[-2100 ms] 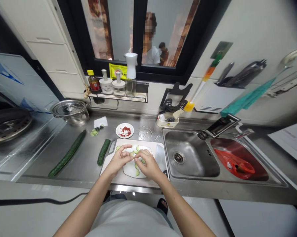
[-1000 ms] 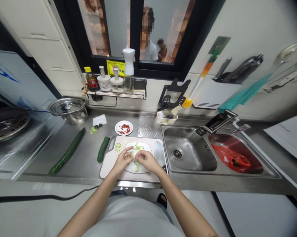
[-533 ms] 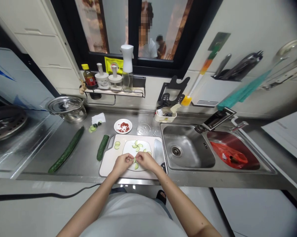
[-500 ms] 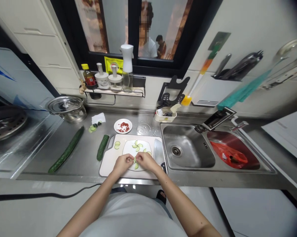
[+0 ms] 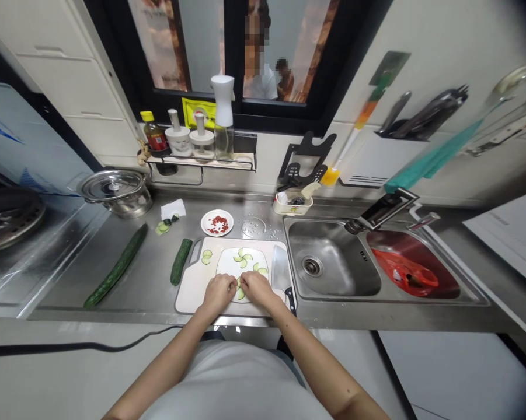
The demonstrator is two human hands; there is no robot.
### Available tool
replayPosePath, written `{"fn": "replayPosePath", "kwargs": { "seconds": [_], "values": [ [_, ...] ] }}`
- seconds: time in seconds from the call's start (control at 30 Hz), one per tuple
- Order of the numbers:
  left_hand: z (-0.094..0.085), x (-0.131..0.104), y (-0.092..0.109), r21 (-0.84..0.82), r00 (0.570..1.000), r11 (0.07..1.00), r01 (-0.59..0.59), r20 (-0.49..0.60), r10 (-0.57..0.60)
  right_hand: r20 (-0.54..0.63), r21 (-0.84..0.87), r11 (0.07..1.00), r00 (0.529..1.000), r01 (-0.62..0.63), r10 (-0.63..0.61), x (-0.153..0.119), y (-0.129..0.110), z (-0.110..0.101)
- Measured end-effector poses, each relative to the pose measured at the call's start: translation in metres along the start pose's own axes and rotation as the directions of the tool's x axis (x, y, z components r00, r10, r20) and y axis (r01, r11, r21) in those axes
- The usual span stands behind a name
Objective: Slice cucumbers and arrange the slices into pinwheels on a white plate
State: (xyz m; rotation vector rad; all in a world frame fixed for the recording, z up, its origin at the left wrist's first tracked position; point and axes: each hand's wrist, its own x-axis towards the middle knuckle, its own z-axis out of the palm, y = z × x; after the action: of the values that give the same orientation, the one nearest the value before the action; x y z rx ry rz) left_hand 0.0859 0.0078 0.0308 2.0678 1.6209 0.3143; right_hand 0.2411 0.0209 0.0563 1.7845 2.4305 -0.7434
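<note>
Left hand (image 5: 220,290): fingers curled in, tips drawn in toward the right hand. Right hand (image 5: 254,286): same, fingers bent down, tips just beside the left's. Both low over the near part of the white plate (image 5: 224,262), at the near cucumber slices (image 5: 240,294). Can't tell if either hand is clamped on a slice or only touching; fingertips mostly hidden.

Directly beyond the hands, same plate: pinwheel of slices (image 5: 243,258). Beyond the right hand, near the plate edge: right-side slices (image 5: 260,269). Plate sits on the cutting board (image 5: 192,294), which runs under both hands.

Right of the right hand: knife (image 5: 281,265) flat on the board, blade pointing away, black handle at the near right corner. Left of the left hand: loose slices (image 5: 206,256) on the board, then short cucumber (image 5: 181,261) just off it on the steel surface (image 5: 157,274), then long cucumber (image 5: 117,267) lying at a slant.

Further out, past the board: small dish (image 5: 205,224) with red bits (image 5: 219,224). Far left: white paper (image 5: 173,208), lidded pot (image 5: 133,203). Right: sink (image 5: 333,265), red bag (image 5: 405,271) in its second basin.
</note>
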Motion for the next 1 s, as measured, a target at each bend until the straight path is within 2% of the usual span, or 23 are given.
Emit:
{"fn": "replayPosePath", "kwargs": {
  "seconds": [0.3, 0.47, 0.63, 0.73, 1.0],
  "values": [
    [0.002, -0.001, 0.001, -0.007, 0.999, 1.000, -0.030, -0.022, 0.030, -0.012, -0.007, 1.000, 1.000, 0.007, -0.007, 0.000, 0.003, 0.002],
    [0.002, -0.001, 0.000, 0.020, 1.000, 0.999, -0.028, 0.001, 0.028, -0.012, -0.046, 0.999, 1.000, -0.004, 0.003, 0.000, 0.003, 0.003],
    [0.001, -0.008, 0.002, 0.065, 0.987, 0.986, -0.154, -0.036, 0.157, -0.019, -0.062, 0.998, 1.000, 0.007, -0.009, -0.001, 0.002, 0.004],
    [0.001, -0.015, 0.003, 0.118, 0.971, 0.965, -0.236, -0.013, 0.239, -0.022, -0.060, 0.998, 1.000, 0.010, -0.011, -0.001, 0.003, 0.004],
    [0.004, -0.018, 0.000, 0.162, 0.962, 0.948, -0.274, 0.022, 0.274, -0.030, -0.079, 0.997, 0.999, 0.007, -0.009, -0.001, 0.003, 0.005]
  ]
}}
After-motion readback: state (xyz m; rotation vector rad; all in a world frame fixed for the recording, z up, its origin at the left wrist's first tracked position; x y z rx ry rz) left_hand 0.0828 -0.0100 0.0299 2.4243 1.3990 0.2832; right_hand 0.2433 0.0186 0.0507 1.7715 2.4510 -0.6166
